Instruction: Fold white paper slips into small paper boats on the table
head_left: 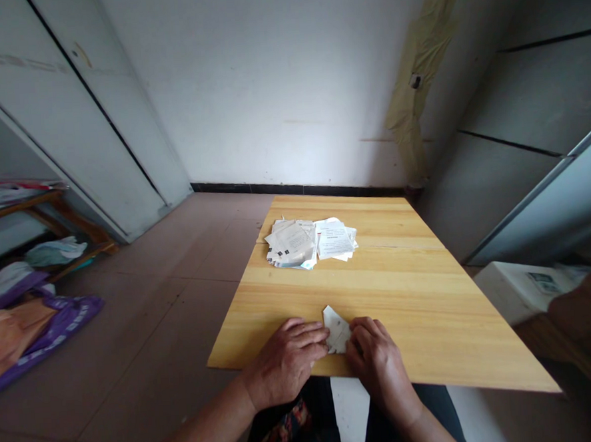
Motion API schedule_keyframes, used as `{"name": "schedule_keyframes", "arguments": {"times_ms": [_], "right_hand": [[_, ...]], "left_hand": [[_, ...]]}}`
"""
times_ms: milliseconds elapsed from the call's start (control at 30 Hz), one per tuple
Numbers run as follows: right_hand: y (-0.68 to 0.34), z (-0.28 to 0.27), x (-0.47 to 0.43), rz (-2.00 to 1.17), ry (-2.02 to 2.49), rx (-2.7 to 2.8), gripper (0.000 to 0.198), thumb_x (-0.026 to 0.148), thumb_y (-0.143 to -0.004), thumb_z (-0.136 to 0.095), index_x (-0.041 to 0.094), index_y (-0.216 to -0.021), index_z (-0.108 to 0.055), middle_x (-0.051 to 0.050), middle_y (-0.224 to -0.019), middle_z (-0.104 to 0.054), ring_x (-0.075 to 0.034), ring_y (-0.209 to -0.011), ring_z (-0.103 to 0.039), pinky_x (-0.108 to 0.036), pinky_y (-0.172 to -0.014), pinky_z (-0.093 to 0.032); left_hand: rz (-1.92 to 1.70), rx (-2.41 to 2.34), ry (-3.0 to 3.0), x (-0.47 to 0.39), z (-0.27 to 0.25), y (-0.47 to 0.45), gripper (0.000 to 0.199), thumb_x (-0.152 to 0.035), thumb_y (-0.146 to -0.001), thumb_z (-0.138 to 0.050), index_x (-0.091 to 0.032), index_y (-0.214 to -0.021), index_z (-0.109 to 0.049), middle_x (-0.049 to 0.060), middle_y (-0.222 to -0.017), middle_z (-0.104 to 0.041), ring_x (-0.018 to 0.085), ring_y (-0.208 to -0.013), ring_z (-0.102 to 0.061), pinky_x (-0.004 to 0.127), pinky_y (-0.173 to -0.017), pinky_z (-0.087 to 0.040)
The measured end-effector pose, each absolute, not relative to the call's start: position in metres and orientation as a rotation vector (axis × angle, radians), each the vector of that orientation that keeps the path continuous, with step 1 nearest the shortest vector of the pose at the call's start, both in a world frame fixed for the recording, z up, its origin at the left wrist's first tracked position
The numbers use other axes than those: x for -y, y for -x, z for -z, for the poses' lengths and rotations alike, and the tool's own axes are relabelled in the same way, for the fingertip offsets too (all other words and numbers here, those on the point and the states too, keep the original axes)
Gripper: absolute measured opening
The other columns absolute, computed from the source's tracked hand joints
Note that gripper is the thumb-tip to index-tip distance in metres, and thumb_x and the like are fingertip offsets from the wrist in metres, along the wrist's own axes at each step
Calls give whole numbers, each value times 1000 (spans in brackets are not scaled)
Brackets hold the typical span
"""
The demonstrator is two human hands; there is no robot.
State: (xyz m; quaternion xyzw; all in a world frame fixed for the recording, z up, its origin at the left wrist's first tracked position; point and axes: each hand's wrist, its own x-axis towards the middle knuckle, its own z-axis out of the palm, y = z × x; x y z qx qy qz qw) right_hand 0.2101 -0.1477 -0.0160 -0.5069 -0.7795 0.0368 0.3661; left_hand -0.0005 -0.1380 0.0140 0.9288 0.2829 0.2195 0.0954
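A small piece of folded white paper [337,330] with a pointed top lies near the front edge of the wooden table [380,289]. From the left, my left hand [288,358] holds the paper's edge, its fingers close together and their tips on the paper. On the other side, my right hand [376,356] has curled fingers gripping the paper's right edge. Part of the paper is hidden under the fingers. Farther back lie two piles of printed paper sheets, a larger left pile [291,242] and a smaller right pile [333,239], side by side and touching.
A white box [510,291] stands right of the table. Left on the tiled floor is a purple bag [76,318], near a wooden shelf [70,221] with cloths. A white wall [277,82] rises behind the table. Cabinets [83,107] stand at the left.
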Motion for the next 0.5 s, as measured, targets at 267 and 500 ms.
{"name": "schedule_keyframes", "arguments": {"times_ms": [267, 500], "right_hand": [[-210, 16, 149, -120, 1293, 2006, 20, 9, -83, -45, 21, -69, -49, -6, -82, -58, -19, -73, -53, -33, -67, -46], [-211, 14, 147, -84, 1289, 2036, 20, 9, -85, -44, 21, -70, -50, -6, -80, -58, -19, -73, -53, -33, -67, -46]], "left_hand": [[-594, -845, -2743, 139, -15, 4, 34, -9, -85, -43, -21, -113, -58, 6, -124, -61, 20, -120, -52, 40, -102, -39], [-555, -841, -2784, 140, -15, 2, 27, -12, -87, -46, -21, -108, -60, 6, -125, -61, 21, -122, -50, 40, -103, -37]]}}
